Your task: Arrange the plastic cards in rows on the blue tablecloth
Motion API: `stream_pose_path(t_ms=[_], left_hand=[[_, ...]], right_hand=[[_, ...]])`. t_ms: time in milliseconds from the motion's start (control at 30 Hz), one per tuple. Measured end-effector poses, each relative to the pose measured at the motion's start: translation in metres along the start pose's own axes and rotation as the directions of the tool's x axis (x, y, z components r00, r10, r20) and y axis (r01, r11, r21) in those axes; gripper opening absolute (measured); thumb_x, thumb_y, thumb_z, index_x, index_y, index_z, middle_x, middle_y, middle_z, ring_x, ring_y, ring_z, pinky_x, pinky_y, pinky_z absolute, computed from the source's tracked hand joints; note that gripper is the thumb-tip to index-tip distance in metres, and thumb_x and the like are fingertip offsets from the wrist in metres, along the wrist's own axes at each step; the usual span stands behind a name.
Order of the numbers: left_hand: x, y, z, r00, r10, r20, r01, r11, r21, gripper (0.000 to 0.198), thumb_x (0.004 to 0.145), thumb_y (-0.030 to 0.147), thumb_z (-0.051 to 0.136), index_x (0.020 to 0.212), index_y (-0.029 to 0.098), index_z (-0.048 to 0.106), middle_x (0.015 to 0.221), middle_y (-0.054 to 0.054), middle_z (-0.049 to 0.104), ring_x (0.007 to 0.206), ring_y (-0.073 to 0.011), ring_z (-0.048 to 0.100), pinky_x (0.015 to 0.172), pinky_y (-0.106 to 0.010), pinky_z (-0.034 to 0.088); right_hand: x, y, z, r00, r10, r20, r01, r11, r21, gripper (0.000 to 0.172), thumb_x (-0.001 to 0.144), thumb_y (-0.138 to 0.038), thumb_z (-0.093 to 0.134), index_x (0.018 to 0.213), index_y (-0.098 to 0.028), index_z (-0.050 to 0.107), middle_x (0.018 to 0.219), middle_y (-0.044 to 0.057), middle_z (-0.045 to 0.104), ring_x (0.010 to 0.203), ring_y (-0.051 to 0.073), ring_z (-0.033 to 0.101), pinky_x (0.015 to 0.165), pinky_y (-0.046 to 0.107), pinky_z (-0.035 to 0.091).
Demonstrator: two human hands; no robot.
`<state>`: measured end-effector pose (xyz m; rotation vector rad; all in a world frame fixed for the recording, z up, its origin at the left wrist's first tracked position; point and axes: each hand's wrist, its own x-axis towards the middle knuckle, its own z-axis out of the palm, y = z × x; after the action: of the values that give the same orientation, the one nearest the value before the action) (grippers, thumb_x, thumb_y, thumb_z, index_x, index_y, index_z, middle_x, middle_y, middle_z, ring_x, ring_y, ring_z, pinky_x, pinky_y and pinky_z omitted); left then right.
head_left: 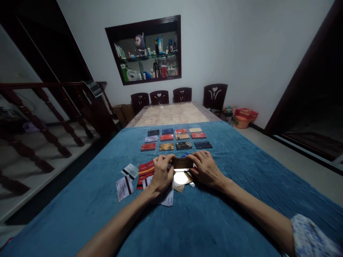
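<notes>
Between my left hand [162, 173] and my right hand [206, 167] a dark brown card or stack of cards [182, 163] is held on edge; how many cards it is I cannot tell. Each hand has its fingers closed on one short end. Bright glare shows on a card [181, 177] just below. Around my hands lie loose cards: red cards [143, 170], a white card with a dark stripe [124, 187], a silvery card [130, 171] and white cards [168, 198] partly under my left hand. A bit of blue card [185, 155] shows behind the held one.
Beyond my hands, several card stacks lie in three rows, among them a gold stack [166, 146], a black stack [183, 145] and a dark blue stack [203, 145]. A blue cloth [107, 214] covers the near table. Chairs [215, 95] stand around the far end.
</notes>
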<state>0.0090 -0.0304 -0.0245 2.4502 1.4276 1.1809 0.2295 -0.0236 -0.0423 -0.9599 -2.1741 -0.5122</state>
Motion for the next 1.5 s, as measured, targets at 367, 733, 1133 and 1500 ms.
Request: stream_pose_path(t_ms=[367,733,1133,1500], left_hand=[[0.000,0.003,-0.007,0.995,0.046,0.086,-0.052,0.996,0.069,0.041,0.081,0.005,0.051,0.118,0.021,0.059,0.110,-0.007,0.067,0.108,-0.0255,0.051,0.095,-0.045,0.032],[0.004,-0.004,-0.015,0.976,0.171,0.132,-0.196,0.959,0.203,0.054,0.083,0.010,0.056,0.135,0.020,0.049,0.133,-0.013,0.054,0.125,-0.0316,0.041,0.103,-0.050,0.033],[0.035,-0.019,-0.041,0.922,0.161,0.352,-0.310,0.852,0.423,0.051,0.086,0.024,0.060,0.136,0.018,0.048,0.133,-0.015,0.054,0.123,-0.0321,0.045,0.099,-0.049,0.038],[0.077,-0.047,-0.055,0.851,0.065,0.521,-0.313,0.859,0.405,0.039,0.085,0.030,0.060,0.123,0.020,0.056,0.129,-0.012,0.056,0.122,-0.0327,0.042,0.098,-0.054,0.033]], right_hand=[[0.000,0.002,-0.003,0.999,-0.013,-0.052,0.010,0.999,-0.047,0.044,0.087,-0.024,0.056,0.131,-0.021,0.055,0.114,0.013,0.060,0.104,0.030,0.048,0.088,0.046,0.039],[0.009,0.003,-0.007,0.996,-0.059,-0.066,0.057,0.998,-0.026,0.049,0.082,-0.024,0.061,0.130,-0.019,0.054,0.113,0.014,0.059,0.105,0.030,0.046,0.086,0.045,0.042],[0.048,0.016,0.001,0.970,-0.046,0.239,0.043,0.999,0.017,0.051,0.081,-0.038,0.068,0.127,-0.017,0.058,0.118,0.015,0.059,0.106,0.030,0.046,0.082,0.041,0.040],[0.099,0.025,0.017,0.844,0.048,0.535,-0.029,0.999,-0.044,0.049,0.084,-0.047,0.063,0.125,-0.020,0.060,0.122,0.014,0.057,0.113,0.032,0.043,0.086,0.042,0.038]])
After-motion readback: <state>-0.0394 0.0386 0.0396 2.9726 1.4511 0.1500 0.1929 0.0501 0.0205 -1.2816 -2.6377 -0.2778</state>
